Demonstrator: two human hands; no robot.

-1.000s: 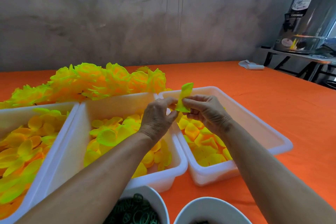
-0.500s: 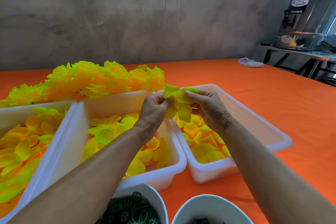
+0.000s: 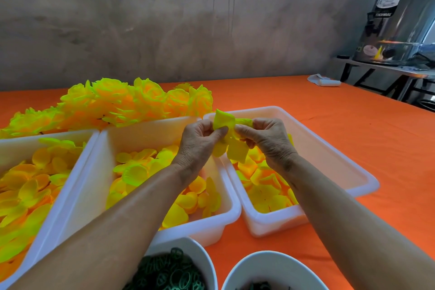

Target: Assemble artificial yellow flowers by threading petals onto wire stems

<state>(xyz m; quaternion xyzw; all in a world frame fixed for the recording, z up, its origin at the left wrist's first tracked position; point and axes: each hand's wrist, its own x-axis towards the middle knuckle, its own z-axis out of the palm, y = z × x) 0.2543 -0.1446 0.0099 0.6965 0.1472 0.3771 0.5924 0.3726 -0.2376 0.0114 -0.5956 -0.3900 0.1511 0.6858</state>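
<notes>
Above the gap between two white bins, a yellow petal piece (image 3: 229, 141) with several lobes is pinched between my left hand (image 3: 200, 142) and my right hand (image 3: 266, 140). Both thumbs and forefingers meet at its top; lobes hang below. No wire stem shows; fingers hide the petal's centre. Loose yellow petals fill the middle bin (image 3: 211, 221), the right bin (image 3: 362, 179) and the left bin (image 3: 77, 162). Finished yellow flowers (image 3: 131, 103) lie heaped behind the bins.
Two white bowls sit at the near edge: one (image 3: 202, 256) holds green ring parts, the other (image 3: 277, 263) dark pieces. An orange cloth (image 3: 329, 129) covers the table. A white rag (image 3: 323, 80) lies far right. A steel urn (image 3: 400, 19) stands on a side stand.
One second ago my hands held a single folded petal lower down. They have since risen slightly and the piece has spread into several lobes between both hands.
</notes>
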